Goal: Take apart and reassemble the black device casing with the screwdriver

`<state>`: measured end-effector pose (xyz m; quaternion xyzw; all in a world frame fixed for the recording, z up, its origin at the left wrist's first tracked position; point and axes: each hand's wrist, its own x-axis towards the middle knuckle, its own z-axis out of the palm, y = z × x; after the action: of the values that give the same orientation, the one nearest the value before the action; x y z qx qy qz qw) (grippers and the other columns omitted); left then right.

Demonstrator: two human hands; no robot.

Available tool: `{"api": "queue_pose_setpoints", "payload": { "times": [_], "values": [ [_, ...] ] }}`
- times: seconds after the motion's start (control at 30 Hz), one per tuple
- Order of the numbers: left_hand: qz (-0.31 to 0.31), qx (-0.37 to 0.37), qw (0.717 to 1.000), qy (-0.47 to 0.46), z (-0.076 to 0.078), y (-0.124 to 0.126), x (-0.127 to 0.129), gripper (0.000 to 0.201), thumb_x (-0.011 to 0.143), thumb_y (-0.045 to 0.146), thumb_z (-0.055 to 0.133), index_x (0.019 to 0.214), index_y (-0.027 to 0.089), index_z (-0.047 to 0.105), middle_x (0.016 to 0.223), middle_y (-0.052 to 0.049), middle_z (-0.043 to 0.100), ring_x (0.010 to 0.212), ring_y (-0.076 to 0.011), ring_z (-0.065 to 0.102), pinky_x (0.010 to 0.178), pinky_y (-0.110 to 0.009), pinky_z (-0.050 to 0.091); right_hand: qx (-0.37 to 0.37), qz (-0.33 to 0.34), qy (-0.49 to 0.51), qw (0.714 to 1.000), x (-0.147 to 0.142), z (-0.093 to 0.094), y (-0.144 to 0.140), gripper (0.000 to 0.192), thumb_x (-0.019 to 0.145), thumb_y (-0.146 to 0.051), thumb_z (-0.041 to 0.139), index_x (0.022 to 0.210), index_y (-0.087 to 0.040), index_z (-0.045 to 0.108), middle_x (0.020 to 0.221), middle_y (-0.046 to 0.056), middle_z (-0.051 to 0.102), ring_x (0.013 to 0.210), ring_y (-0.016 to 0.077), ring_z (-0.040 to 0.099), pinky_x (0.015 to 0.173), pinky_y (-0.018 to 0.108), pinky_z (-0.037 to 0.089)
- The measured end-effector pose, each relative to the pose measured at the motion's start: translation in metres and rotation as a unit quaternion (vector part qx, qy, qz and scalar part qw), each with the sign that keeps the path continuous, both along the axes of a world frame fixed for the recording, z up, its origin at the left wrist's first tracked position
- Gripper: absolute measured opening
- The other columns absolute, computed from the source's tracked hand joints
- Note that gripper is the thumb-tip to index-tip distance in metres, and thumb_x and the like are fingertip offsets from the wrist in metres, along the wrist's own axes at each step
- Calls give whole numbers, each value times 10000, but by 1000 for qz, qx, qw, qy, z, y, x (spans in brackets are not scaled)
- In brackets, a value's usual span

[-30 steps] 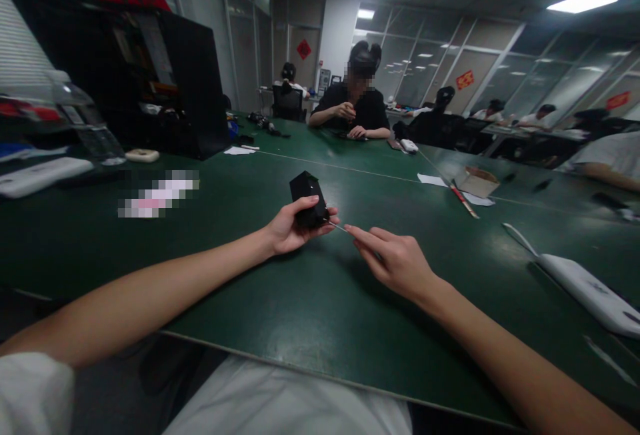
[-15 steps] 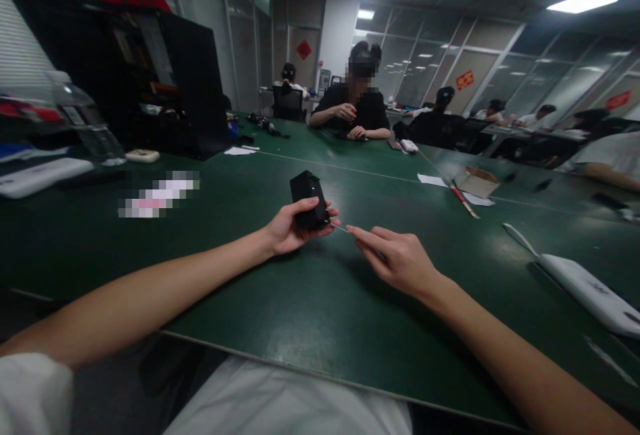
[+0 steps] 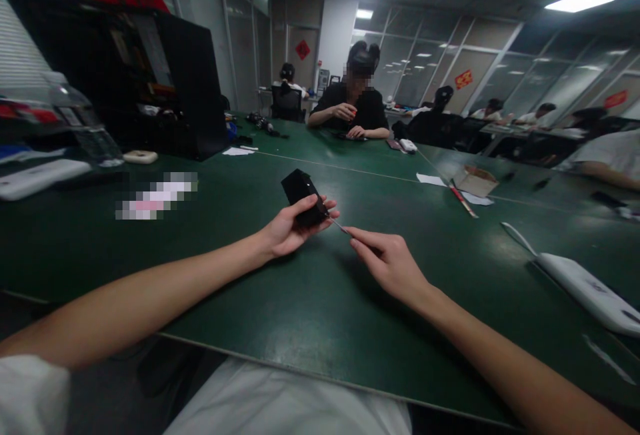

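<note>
My left hand point(image 3: 290, 229) grips a small black box-like device point(image 3: 301, 195), held just above the green table point(image 3: 280, 301) near its middle. My right hand point(image 3: 393, 263) pinches a thin metal tool point(image 3: 339, 225) between thumb and forefinger. The tool's tip touches the lower right side of the black device. Both forearms stretch out over the table from the near edge.
A white router point(image 3: 590, 288) with an antenna lies at the right. A water bottle point(image 3: 85, 125), a white device point(image 3: 35, 178) and a black case point(image 3: 150, 68) stand at the left. A small cardboard box point(image 3: 477, 181) and a red pen point(image 3: 463, 200) lie beyond. Other people sit at the far side.
My left hand has tilted the black device, its top swinging to the left. My right hand shifted slightly left with the tool.
</note>
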<state>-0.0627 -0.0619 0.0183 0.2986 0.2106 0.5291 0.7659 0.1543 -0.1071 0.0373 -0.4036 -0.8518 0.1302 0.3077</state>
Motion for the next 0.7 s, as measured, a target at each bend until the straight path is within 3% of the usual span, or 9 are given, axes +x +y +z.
{"api": "queue_pose_setpoints", "payload": {
  "times": [0.13,0.27,0.4,0.5,0.6,0.63,0.7],
  "values": [
    [16,1,1000,-12,2,-2,2,140,898,229,597,979,131,656,1059,-85,733,922,-193,729,828,-288,587,85,-31,-59,994,-4,-9,-3,360,990,-275,454,1281,-181,644,976,92,745,813,197,688,742,294,505],
    [27,-6,1000,-3,3,-3,2,138,875,232,621,967,134,655,1035,-86,737,901,-192,731,808,-288,597,202,-66,-223,951,7,-2,0,400,1000,-275,417,1357,-217,586,868,83,708,634,151,611,536,249,376],
    [2,7,999,43,-1,-1,-1,165,820,176,666,970,106,670,989,-116,742,858,-210,737,751,-283,608,230,-21,-310,922,21,13,4,424,948,-195,454,1343,-249,596,864,78,700,613,130,574,507,248,307],
    [-19,24,997,71,-4,0,-2,217,788,165,700,991,91,676,987,-133,741,858,-232,740,745,-298,610,154,26,-262,952,22,20,7,394,966,-233,445,1319,-231,619,857,74,695,644,140,584,565,252,359],
    [-19,26,997,71,-5,0,-2,214,789,169,708,988,97,674,993,-125,740,869,-232,739,750,-300,607,-40,67,-114,990,18,20,9,358,979,-304,456,1244,-205,676,771,41,672,657,144,591,602,255,416],
    [-15,23,997,69,-6,0,-2,208,793,170,706,987,101,673,999,-121,739,876,-227,738,750,-295,605,-126,68,-63,988,16,19,9,359,974,-335,470,1227,-200,686,710,19,642,602,130,564,559,245,410],
    [-5,11,998,57,-6,0,0,195,811,184,697,990,112,670,1028,-115,735,891,-211,733,761,-284,599,-290,46,29,955,13,15,11,401,946,-406,511,1247,-194,670,618,-29,555,458,90,449,428,219,332]
  ]
}}
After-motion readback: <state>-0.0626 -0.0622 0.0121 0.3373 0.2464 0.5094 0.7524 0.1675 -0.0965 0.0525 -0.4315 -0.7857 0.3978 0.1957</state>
